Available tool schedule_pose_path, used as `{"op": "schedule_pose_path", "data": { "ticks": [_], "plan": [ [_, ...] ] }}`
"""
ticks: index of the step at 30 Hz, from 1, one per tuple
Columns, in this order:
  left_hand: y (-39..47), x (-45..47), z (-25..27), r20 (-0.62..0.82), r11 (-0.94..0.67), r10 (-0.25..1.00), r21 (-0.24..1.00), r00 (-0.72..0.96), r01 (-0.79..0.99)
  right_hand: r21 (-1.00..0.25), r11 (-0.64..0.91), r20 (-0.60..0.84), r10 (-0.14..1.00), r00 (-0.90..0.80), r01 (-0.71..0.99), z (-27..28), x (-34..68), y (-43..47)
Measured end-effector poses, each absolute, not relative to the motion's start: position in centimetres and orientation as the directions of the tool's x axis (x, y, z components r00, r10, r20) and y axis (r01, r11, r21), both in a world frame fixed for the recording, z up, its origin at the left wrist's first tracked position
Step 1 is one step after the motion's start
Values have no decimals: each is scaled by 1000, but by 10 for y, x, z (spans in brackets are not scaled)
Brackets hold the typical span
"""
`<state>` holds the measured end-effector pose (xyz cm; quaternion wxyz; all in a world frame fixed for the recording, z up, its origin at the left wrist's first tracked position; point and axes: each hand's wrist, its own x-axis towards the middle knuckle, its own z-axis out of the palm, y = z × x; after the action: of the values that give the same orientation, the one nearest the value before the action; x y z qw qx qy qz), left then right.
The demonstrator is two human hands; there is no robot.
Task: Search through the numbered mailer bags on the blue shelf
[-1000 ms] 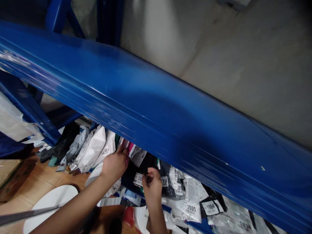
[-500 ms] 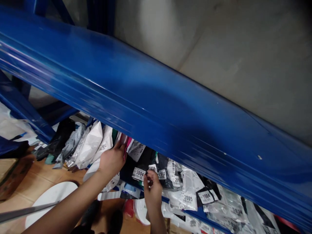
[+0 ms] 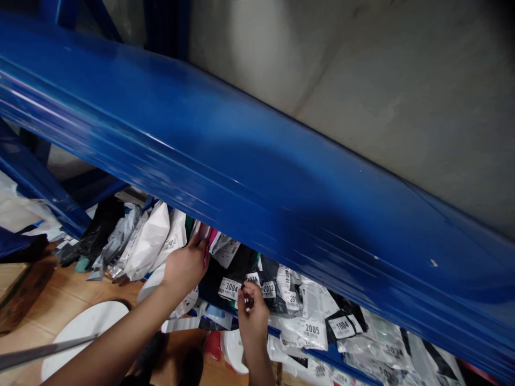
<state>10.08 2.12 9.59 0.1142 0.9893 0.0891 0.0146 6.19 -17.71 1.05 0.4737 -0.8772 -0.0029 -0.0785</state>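
Observation:
A row of plastic-bagged garments with numbered white labels stands on a low shelf under a wide blue beam (image 3: 257, 161). My left hand (image 3: 185, 265) presses against the white bags (image 3: 151, 241) and a pink-edged bag (image 3: 210, 238), holding them leftward. My right hand (image 3: 252, 308) pinches the top of a dark bag, fingers at the label (image 3: 253, 279) between the one marked 3004 (image 3: 230, 288) and the one marked 2012 (image 3: 268, 289). Bags marked 2005 (image 3: 311, 329) and 1004 (image 3: 343, 325) lie to the right.
The blue beam blocks most of the shelf from above. A blue upright (image 3: 44, 187) stands at the left. On the wooden floor lie a round white object (image 3: 80, 332), a cardboard box (image 3: 16, 289) and a grey bar (image 3: 44, 351).
The view dropped slightly since a second ago. My right hand shifted a little, uncovering the 3004 label. My left hand stays pressed on the bags.

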Motion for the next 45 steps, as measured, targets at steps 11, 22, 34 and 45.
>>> {"op": "schedule_pose_path", "data": {
  "ticks": [11,22,34,45],
  "plan": [
    [23,99,97,-9,-958,171,233,985,168,-826,-552,192,-89,977,112,9,64,-176],
    [22,100,97,-21,-958,172,231,985,172,-817,-560,212,-69,975,138,10,65,-177],
    [23,99,98,-13,-960,169,224,986,167,-797,-589,210,-69,975,130,11,65,-180],
    [23,100,93,39,-964,163,219,986,151,-830,-546,172,-65,983,109,-2,64,-189]
  ]
}}
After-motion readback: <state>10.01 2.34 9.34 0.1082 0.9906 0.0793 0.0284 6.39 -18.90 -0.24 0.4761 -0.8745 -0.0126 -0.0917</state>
